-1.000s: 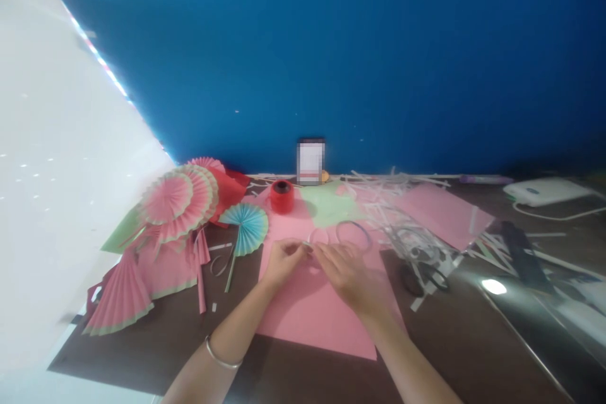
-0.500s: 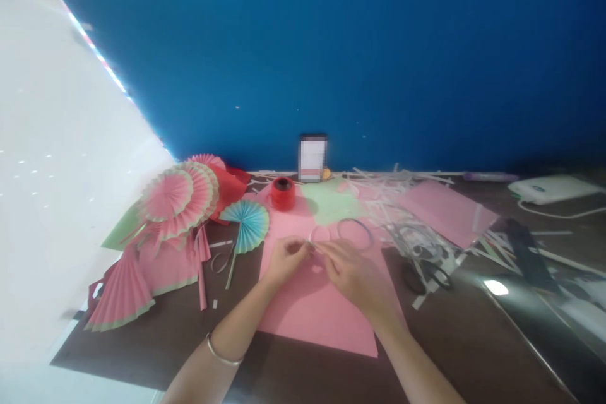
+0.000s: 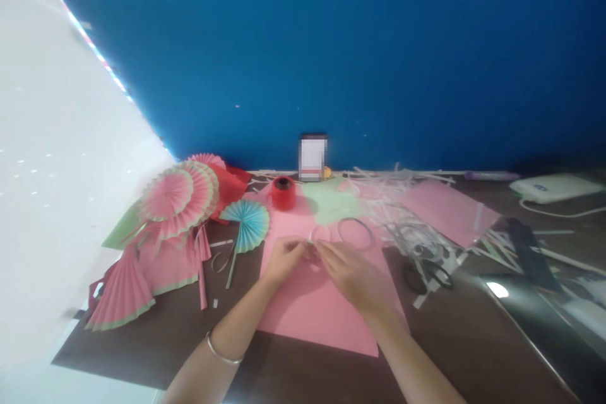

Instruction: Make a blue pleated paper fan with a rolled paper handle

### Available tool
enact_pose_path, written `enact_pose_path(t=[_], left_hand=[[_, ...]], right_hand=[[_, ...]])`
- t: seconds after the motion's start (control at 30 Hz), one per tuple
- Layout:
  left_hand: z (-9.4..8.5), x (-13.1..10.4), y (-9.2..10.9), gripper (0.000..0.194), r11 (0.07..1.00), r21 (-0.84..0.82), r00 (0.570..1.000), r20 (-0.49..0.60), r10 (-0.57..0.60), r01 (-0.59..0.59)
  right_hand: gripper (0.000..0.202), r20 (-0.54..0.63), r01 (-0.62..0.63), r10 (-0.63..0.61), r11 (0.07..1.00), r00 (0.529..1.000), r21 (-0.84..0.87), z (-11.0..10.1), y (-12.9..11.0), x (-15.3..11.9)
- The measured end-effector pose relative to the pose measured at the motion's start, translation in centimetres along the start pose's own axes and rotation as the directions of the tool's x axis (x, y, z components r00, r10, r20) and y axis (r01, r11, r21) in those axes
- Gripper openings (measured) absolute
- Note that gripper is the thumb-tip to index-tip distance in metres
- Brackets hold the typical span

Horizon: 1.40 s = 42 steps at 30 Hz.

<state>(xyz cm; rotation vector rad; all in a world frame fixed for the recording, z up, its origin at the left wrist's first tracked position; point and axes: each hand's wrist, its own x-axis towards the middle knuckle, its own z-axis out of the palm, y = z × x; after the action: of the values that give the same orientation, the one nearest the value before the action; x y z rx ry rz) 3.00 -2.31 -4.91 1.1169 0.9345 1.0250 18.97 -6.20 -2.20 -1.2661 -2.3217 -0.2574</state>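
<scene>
Over a large pink paper sheet [image 3: 326, 328], my left hand [image 3: 284, 260] and my right hand [image 3: 351, 271] meet, fingertips pinched together. A tiny pale item shows between them, too small and blurred to name. Just beyond the fingertips is a thin pink loop [image 3: 322, 233]; whether it is held or lies on the sheet I cannot tell. A bluish ring [image 3: 355, 234] lies behind my right hand. On the sheet's far part stand a red spool [image 3: 283, 194] and a pale green paper [image 3: 334, 202]. To the left lies a blue pleated paper fan [image 3: 250, 225].
Pink pleated fans [image 3: 168, 196] and folded pink paper are heaped at the left. On the right are black-handled scissors [image 3: 428, 276], white paper scraps [image 3: 392, 208], a pink sheet [image 3: 447, 211], a dark shiny panel [image 3: 540, 322] and a white device [image 3: 553, 188]. A blue wall [image 3: 331, 57] rises behind.
My fingers have shifted slightly at the pinch, and the right hand's fingers are drawn a little closer together. The other things lie as before.
</scene>
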Motion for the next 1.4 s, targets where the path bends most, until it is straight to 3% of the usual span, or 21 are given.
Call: enact_pose_path(t=[0.33, 0.43, 0.53, 0.6, 0.7, 0.77, 0.83, 0.97, 1.13, 1.23, 1.4], left_hand=[[-0.3, 0.1, -0.3, 0.030, 0.998, 0.039, 0.999, -0.005, 0.043, -0.043], [-0.2, 0.0, 0.0, 0.032, 0.991, 0.112, 0.997, -0.024, 0.076, -0.073], [-0.3, 0.0, 0.0, 0.036, 0.965, 0.234, 0.990, -0.045, 0.137, -0.123], [-0.4, 0.0, -0.2, 0.036, 0.943, 0.298, 0.985, -0.046, 0.168, -0.147], [-0.5, 0.1, -0.6, 0.035, 0.913, 0.375, 0.978, -0.060, 0.197, -0.161], [-0.5, 0.1, -0.8, 0.034, 0.903, 0.400, 0.978, -0.062, 0.199, -0.158], [-0.4, 0.2, -0.9, 0.034, 0.904, 0.402, 0.980, -0.071, 0.187, -0.144], [-0.2, 0.1, -0.6, 0.037, 0.938, 0.323, 0.986, -0.057, 0.155, -0.128], [0.0, -0.1, -0.2, 0.035, 0.975, 0.198, 0.995, 0.037, 0.097, -0.102], [-0.1, -0.2, -0.1, 0.036, 0.971, 0.223, 0.996, 0.031, 0.082, -0.087], [-0.2, -0.1, -0.1, 0.038, 0.966, 0.242, 0.996, 0.032, 0.088, -0.093]], right_hand=[[0.029, -0.028, 0.025, -0.029, 0.993, 0.999, -0.117, -0.1, -0.6, 0.1], [0.028, -0.038, -0.005, 0.004, 1.000, 0.999, -0.011, -0.2, -0.7, 0.3], [0.029, 0.037, -0.140, 0.135, 0.962, 0.990, 0.233, -0.2, -0.4, 0.6], [0.028, 0.161, -0.309, 0.265, 0.862, 0.951, 0.403, -0.2, 0.0, 0.7], [0.034, 0.418, -0.599, 0.430, 0.579, 0.801, 0.553, 0.2, 0.9, 0.6], [0.038, 0.582, -0.725, 0.435, 0.355, 0.686, 0.590, 0.6, 1.3, 0.4], [0.037, 0.680, -0.768, 0.379, 0.162, 0.628, 0.619, 1.0, 1.6, 0.2], [0.034, 0.729, -0.745, 0.299, -0.080, 0.615, 0.662, 1.3, 1.5, 0.1], [0.029, 0.758, -0.699, 0.235, -0.293, 0.609, 0.652, 1.4, 0.9, 0.0], [0.028, 0.774, -0.704, 0.226, -0.325, 0.591, 0.632, 1.6, 0.9, -0.1], [0.029, 0.778, -0.727, 0.239, -0.278, 0.580, 0.628, 1.7, 1.0, -0.2]])
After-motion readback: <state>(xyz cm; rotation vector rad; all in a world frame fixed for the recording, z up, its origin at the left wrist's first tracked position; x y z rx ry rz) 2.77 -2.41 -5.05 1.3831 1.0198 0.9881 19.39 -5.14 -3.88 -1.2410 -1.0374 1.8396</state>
